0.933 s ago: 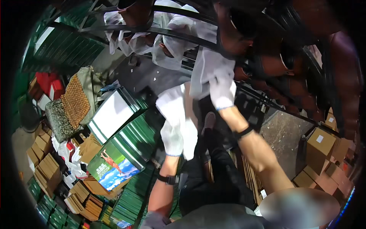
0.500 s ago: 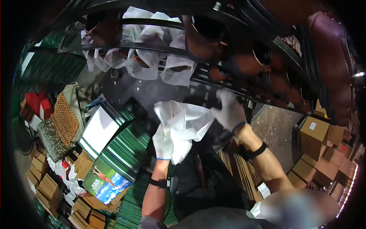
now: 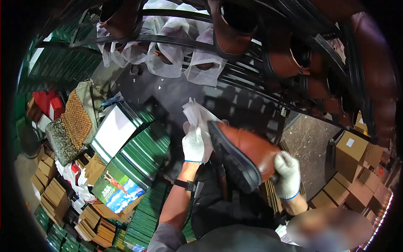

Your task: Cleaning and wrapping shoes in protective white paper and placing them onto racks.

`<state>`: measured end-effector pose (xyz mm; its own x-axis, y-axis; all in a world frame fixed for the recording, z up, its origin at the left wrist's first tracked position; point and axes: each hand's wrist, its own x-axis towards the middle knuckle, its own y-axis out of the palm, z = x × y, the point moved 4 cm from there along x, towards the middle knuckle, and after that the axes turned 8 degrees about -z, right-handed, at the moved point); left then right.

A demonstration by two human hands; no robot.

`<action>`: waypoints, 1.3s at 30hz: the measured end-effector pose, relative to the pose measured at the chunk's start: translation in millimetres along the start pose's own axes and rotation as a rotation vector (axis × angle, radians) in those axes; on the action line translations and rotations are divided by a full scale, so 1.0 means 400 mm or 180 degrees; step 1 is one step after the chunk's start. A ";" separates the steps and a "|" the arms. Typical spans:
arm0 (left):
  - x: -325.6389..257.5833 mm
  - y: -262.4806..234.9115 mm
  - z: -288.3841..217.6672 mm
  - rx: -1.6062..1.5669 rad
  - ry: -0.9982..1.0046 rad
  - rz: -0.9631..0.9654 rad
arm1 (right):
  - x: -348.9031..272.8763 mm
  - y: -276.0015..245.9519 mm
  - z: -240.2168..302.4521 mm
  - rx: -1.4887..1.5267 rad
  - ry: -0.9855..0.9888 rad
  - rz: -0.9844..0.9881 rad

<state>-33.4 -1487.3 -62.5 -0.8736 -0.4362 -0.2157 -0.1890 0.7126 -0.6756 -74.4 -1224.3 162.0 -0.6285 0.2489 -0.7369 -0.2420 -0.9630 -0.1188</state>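
A brown leather shoe (image 3: 252, 148) with a thick black sole hangs tilted in front of me. My right hand (image 3: 288, 175), in a white knit glove, is closed on one end of it. The shoe's other end is at the mouth of a thin white fabric bag (image 3: 200, 114); how far inside it is I cannot tell. My left hand (image 3: 194, 145), gloved too, is closed on the bunched bag. Above stand black racks (image 3: 197, 45) with several brown shoes (image 3: 236, 31) and several white-wrapped shoes (image 3: 168, 52).
Stacked green boxes (image 3: 136, 157) stand close on my left, with a picture-printed box (image 3: 117, 191) on the nearer side. Beyond them lie a beaded seat cover (image 3: 75, 117) and a patterned cushion (image 3: 65, 140). Brown cartons (image 3: 349, 153) are piled on the right. The rack's edges overhang the far side.
My right hand, empty before, now holds a brown shoe and has brought it against the bag. My left hand still grips the bag, which has narrowed and bunched up.
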 end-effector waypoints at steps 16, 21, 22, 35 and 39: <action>-0.037 -0.080 -0.206 -0.0128 0.0869 0.0983 | 0.098 0.101 -0.065 -0.3428 -0.2938 0.1351; -0.047 -0.117 -0.257 -0.0569 0.1134 0.0690 | 0.059 0.138 -0.121 -0.3765 -0.3260 0.2218; -0.057 -0.123 -0.226 -0.0654 0.1192 0.0448 | 0.099 0.109 -0.110 -0.3211 -0.3061 0.1465; -0.012 0.003 -0.102 -0.3392 -0.1074 0.0503 | 0.518 0.243 -0.013 -0.2855 -0.3778 -0.1052; 0.004 0.038 -0.110 -0.2352 -0.0693 0.0107 | 0.311 0.247 -0.187 -0.2422 -0.1824 0.0849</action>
<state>-57.5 -1452.8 -42.2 -0.7907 -0.4516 -0.4132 -0.4811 0.8759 -0.0366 -121.3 -1296.2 8.8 -0.9048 -0.1667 -0.3919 0.3729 -0.7546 -0.5399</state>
